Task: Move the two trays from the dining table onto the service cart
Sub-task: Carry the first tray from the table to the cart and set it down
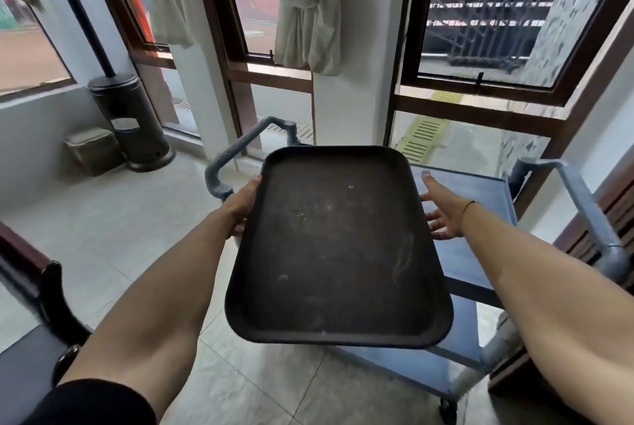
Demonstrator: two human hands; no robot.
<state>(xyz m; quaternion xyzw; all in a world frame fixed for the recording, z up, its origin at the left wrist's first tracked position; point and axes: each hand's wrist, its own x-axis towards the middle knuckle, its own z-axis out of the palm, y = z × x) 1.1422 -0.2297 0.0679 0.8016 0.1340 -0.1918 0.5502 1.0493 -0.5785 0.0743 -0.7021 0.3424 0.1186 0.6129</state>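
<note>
Inspector: Head view. One dark brown rectangular plastic tray [338, 246] with rounded corners and a raised rim sits over the top shelf of the blue-grey service cart [480, 198]. Its near edge overhangs the cart's front; whether its far part rests on the shelf I cannot tell.

Clerk: The hands?

Inspector: The left hand [242, 203] is closed on the tray's left rim, thumb over the top edge, fingers under and out of sight. The right hand [442, 213] is spread wide, palm turned toward the tray's right rim, just beside it, holding nothing. A thin dark band [467, 208] circles the right wrist. A black sleeve [99, 402] covers the left upper arm.

Clerk: Tray condition?

Inspector: No load. Pale scuffs and specks mark the inner face.

Clerk: And the cart?

Inspector: Ribbed grey handle [240, 150] at the left end, a matching one [583, 205] at the right. A lower shelf [456, 352] shows beneath the tray, a black castor [447, 409] under its near corner.

Clerk: Surroundings?

Inspector: Pale tiled floor [113, 236]. Brown-framed windows [480, 88] behind the cart, with cream curtains [305, 13] tied up between them. A dark cylindrical stand [128, 116] at far left with a small olive box [92, 150] beside it. Dark wooden chair frame [44, 294] at near left
</note>
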